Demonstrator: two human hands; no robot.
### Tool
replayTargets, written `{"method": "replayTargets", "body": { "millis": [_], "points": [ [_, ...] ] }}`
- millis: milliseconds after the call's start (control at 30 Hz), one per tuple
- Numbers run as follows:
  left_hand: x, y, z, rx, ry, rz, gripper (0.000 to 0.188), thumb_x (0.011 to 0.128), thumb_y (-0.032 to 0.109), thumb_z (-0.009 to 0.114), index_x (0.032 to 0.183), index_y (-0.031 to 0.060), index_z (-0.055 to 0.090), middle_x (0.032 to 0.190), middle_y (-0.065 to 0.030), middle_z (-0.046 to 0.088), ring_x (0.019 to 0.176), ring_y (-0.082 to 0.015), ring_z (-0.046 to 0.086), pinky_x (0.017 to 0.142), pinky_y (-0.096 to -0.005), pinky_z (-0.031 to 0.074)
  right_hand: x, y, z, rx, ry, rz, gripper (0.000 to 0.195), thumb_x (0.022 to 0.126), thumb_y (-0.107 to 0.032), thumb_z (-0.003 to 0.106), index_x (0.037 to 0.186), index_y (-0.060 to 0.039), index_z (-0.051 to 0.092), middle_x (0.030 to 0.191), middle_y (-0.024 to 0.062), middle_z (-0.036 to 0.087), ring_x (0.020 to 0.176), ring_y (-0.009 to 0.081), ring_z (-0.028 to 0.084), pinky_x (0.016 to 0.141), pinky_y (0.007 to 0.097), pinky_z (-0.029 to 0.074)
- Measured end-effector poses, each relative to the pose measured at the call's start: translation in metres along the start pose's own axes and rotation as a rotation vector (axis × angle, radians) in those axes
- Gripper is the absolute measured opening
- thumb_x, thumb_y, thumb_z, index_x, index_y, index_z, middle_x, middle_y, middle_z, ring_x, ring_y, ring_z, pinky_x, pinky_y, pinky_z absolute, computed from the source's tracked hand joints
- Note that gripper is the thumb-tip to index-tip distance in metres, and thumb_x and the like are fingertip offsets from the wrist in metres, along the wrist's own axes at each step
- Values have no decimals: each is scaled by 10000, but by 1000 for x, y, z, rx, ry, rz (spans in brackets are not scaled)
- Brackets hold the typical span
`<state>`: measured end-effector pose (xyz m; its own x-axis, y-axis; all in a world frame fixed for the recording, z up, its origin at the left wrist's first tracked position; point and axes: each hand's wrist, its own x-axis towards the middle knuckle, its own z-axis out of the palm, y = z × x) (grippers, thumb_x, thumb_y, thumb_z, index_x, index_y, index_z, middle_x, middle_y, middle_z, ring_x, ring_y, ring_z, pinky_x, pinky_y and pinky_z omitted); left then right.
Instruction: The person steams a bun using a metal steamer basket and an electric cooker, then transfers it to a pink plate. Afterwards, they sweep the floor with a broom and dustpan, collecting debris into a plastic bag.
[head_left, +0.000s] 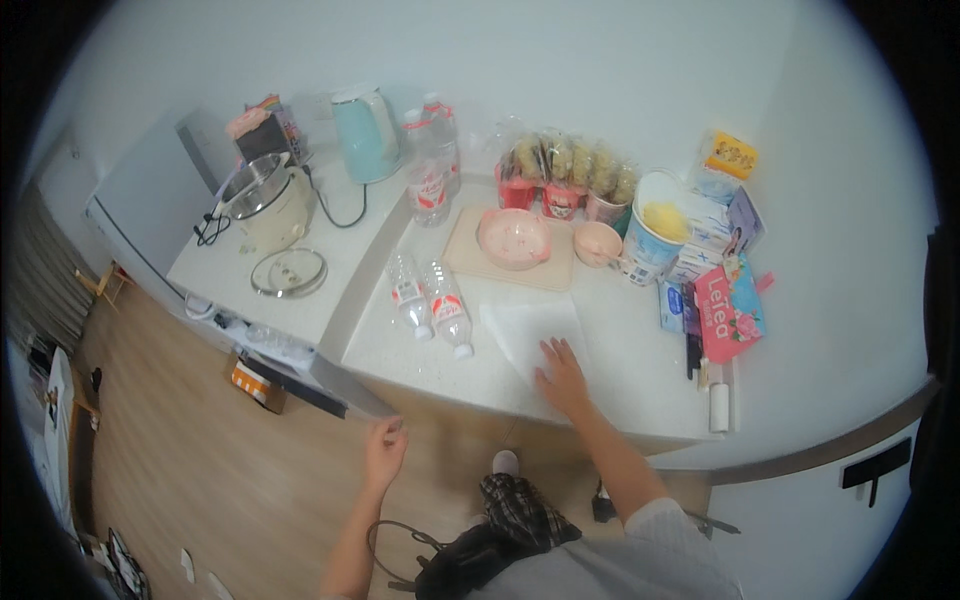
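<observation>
My right hand (564, 379) rests on the near corner of a thin white sheet (525, 322), fingers spread, on the white countertop (634, 375). Whether the sheet is paper or cloth is not clear. Below the counter's front edge, my left hand (385, 454) hangs with curled fingers, close to the end of a pulled-out grey panel; contact cannot be told. Two clear plastic bottles (409, 296) (448, 307) with red-and-white labels lie left of the sheet. Behind it, a pink bowl (514, 238) stands on a beige cutting board (466, 244), beside a small pink cup (598, 244).
A cream electric pot (274, 214), its glass lid (289, 271) and a blue kettle (366, 135) stand at left. Upright bottles (427, 187), bagged red cups (561, 199) and a blue-white tub (649, 247) line the back. Boxes, including a pink one (727, 311), crowd the right.
</observation>
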<state>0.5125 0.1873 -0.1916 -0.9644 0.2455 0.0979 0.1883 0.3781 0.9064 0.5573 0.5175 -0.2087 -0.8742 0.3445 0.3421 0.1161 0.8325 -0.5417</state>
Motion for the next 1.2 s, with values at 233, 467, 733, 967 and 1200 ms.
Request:
{"method": "replayTargets", "body": {
  "millis": [233,467,733,967,1200],
  "points": [
    [116,51,55,421,-13,178,530,633,279,681,1121,174,501,1223,-251,255,1127,-393,283,916,-432,287,64,-7,45,-344,-247,16,543,776,-501,379,1273,-289,321,1382,113,135,1262,369,58,985,544,27],
    [161,77,110,683,-78,-31,800,560,371,696,1255,227,328,1305,-266,75,1220,-449,1,928,-606,84,99,-23,69,-313,-218,104,561,776,-496,386,1283,-269,309,1380,133,129,1254,391,65,962,579,53],
    [183,53,81,785,-192,40,805,546,253,673,1266,253,312,1335,-223,52,1221,-460,-29,890,-653,109,133,-66,106,-250,-361,119,569,780,-496,357,1297,-273,275,1396,119,49,1262,378,34,970,566,24],
    [211,29,33,880,-230,207,725,568,196,654,1234,237,370,1324,-179,147,1217,-451,43,890,-633,169,139,-109,133,-190,-354,75,574,777,-490,368,1292,-249,289,1389,142,65,1255,403,-3,962,578,29],
    [219,18,29,883,-266,318,666,604,234,620,1226,221,384,1310,-201,158,1203,-464,75,880,-648,152,118,-103,133,-157,-186,23,528,752,-445,456,1233,-237,392,1347,130,222,1245,381,109,967,563,105]
  ]
}}
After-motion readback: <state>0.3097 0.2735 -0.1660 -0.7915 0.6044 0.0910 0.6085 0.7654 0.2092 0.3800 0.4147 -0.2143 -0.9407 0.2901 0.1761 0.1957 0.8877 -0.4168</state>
